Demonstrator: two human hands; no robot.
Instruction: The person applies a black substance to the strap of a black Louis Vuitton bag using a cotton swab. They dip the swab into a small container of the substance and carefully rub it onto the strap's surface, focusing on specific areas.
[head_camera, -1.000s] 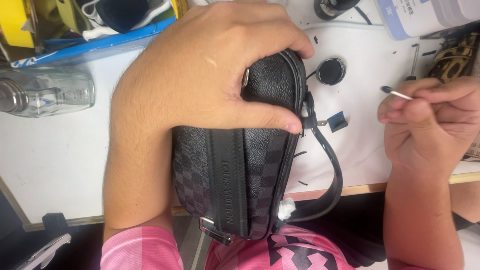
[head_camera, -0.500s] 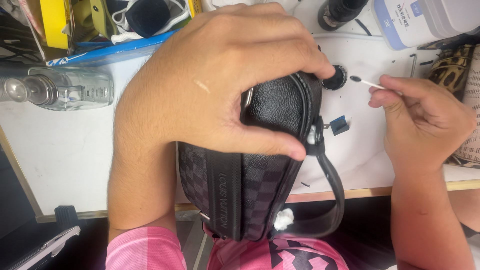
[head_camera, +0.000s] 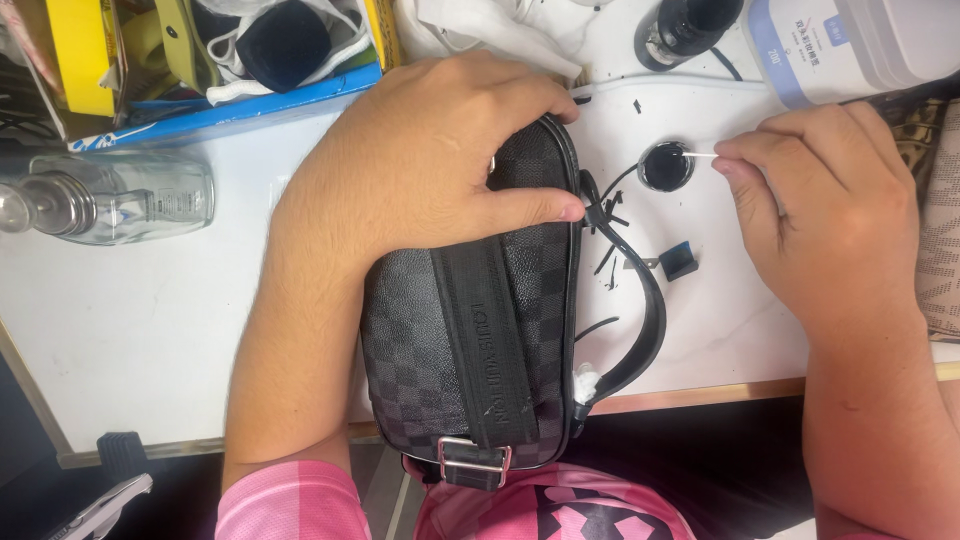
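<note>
Dipping swab (head_camera: 700, 157) into black dish (head_camera: 666, 165), previously lifted | right hand (head_camera: 820, 215) grip pinched | left hand (head_camera: 430, 170) clasps bag (head_camera: 480, 330)

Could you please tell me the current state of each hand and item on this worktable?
left hand: pressed flat on the bag, gripping it.
checkered bag: lying on the table edge, held.
right hand: pinching the swab.
cotton swab: tip in the dish.
small round dish: open, holding black liquid.
glass bottle: lying on its side.

White box with blue label (head_camera: 800, 50) top right; labelled clear bottle (head_camera: 110, 200) left
</note>
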